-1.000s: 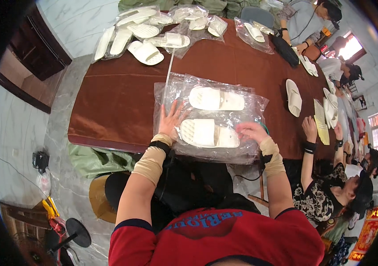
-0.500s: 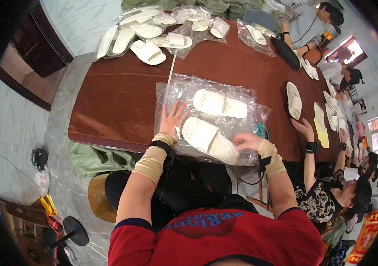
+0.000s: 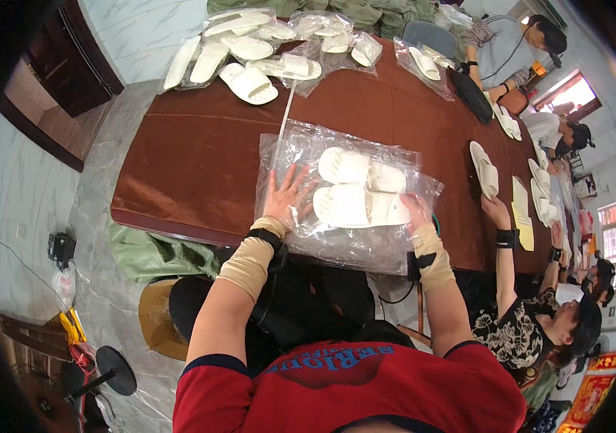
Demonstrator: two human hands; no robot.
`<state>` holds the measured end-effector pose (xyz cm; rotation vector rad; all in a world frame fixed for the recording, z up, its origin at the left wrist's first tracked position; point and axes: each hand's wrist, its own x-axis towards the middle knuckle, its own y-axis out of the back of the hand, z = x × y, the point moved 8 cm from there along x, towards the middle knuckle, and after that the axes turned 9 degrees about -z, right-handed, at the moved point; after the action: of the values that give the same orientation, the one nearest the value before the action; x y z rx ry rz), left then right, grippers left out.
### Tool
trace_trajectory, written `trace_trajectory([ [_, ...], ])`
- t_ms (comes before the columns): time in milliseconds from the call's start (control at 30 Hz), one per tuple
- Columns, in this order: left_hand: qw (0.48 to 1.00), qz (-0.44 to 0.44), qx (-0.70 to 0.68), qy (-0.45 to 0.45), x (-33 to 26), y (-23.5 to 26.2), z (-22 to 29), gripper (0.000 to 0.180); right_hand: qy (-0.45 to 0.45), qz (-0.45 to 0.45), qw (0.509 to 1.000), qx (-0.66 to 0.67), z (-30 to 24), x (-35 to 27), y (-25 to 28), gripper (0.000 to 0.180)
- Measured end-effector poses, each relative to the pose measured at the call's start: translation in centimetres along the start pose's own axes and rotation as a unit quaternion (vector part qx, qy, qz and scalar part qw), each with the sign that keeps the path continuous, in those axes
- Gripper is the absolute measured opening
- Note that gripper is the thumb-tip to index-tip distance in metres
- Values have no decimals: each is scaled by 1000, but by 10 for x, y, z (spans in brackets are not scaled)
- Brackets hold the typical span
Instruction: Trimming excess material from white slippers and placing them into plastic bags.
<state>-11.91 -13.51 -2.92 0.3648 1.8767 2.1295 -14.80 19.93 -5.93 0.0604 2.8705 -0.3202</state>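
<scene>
Two white slide slippers lie side by side on clear plastic bags (image 3: 344,251) in front of me. The far slipper (image 3: 343,166) and the near slipper (image 3: 343,206) almost touch, their straps toward the right. My left hand (image 3: 286,198) rests flat with spread fingers on the plastic, just left of the slippers. At the right end of the near slipper, my right hand (image 3: 415,211) grips its tip, with some of the fingers hidden. Whether the slippers are inside or on top of the bag, I cannot tell.
Several bagged white slippers (image 3: 247,47) are heaped at the far left of the brown-covered table (image 3: 178,155). To the right, a co-worker's hand (image 3: 496,212) touches another slipper (image 3: 483,167) beside a yellow sheet (image 3: 522,215). A black pouch (image 3: 473,97) lies farther back.
The near slipper has turned straighter and moved up against the far one. My right hand has shifted right and away from me with it. The co-worker's hand now touches its slipper.
</scene>
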Motion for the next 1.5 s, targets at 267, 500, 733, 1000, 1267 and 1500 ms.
trace_trajectory([
  [267,999,-29,31,18,-3,-1,-4,61,-46,-44,981,-186,-6,35,-22,26],
  [500,993,6,-106,-42,-2,5,-11,65,60,-23,919,-389,18,61,-1,26],
  [733,869,264,-414,55,-43,73,-56,36,78,-33,956,-281,27,57,-11,36],
  [1000,995,15,-70,76,-22,7,-34,60,200,36,923,-328,-32,34,-26,31],
  [1267,994,3,-47,97,-19,3,-28,61,229,171,836,-468,-180,-67,77,17],
  [1500,995,23,-38,94,-19,5,-30,61,320,249,722,-561,-285,-140,77,17],
])
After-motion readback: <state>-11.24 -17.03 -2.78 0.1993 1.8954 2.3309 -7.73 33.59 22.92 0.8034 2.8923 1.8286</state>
